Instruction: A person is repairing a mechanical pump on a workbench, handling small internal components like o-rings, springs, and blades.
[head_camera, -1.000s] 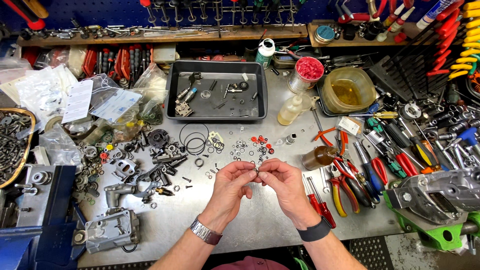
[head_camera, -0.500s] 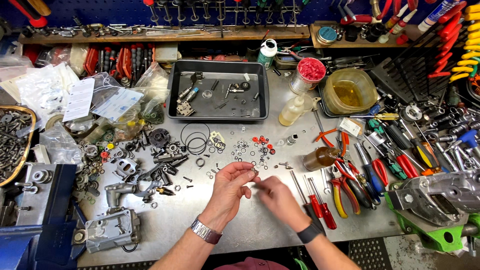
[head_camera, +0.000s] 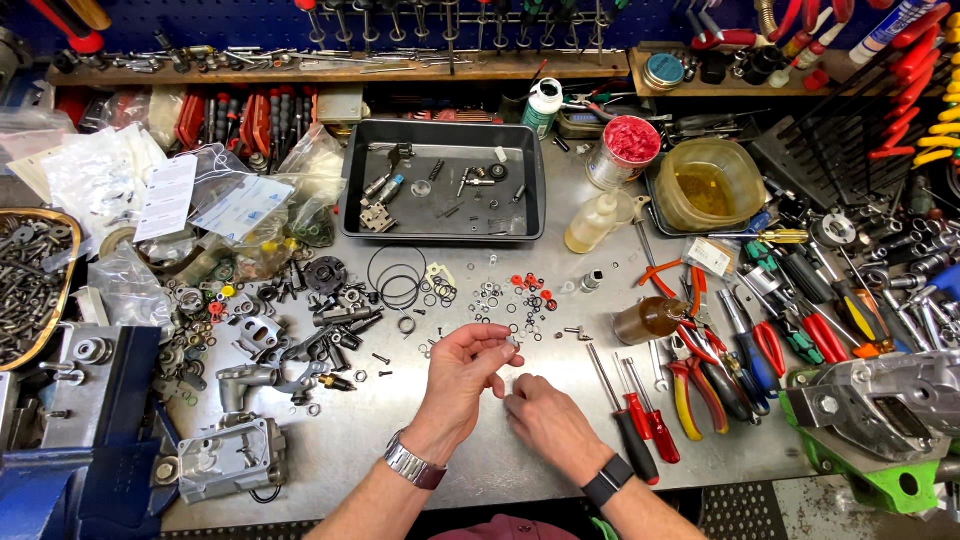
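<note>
My left hand (head_camera: 468, 372) hovers over the grey metal bench (head_camera: 420, 440), thumb and fingers pinched on a tiny part near its fingertips; the part is too small to name. My right hand (head_camera: 545, 415) rests lower on the bench just right of it, fingers curled down onto the surface. Just beyond both hands lies a scatter of small washers, O-rings and red seals (head_camera: 510, 295). Black rubber rings (head_camera: 398, 285) lie to the left of them.
A black tray (head_camera: 352, 180) with small metal parts stands at the back centre. Red-handled screwdrivers (head_camera: 640, 420) and pliers (head_camera: 700, 375) lie right of my hands. Metal castings (head_camera: 232, 458) and a blue vise (head_camera: 70, 470) fill the left; an amber bottle (head_camera: 650, 320) lies on its side.
My hands were together, pinching something between them. They have parted: the right hand dropped to the bench while the left stayed raised with its fingers pinched.
</note>
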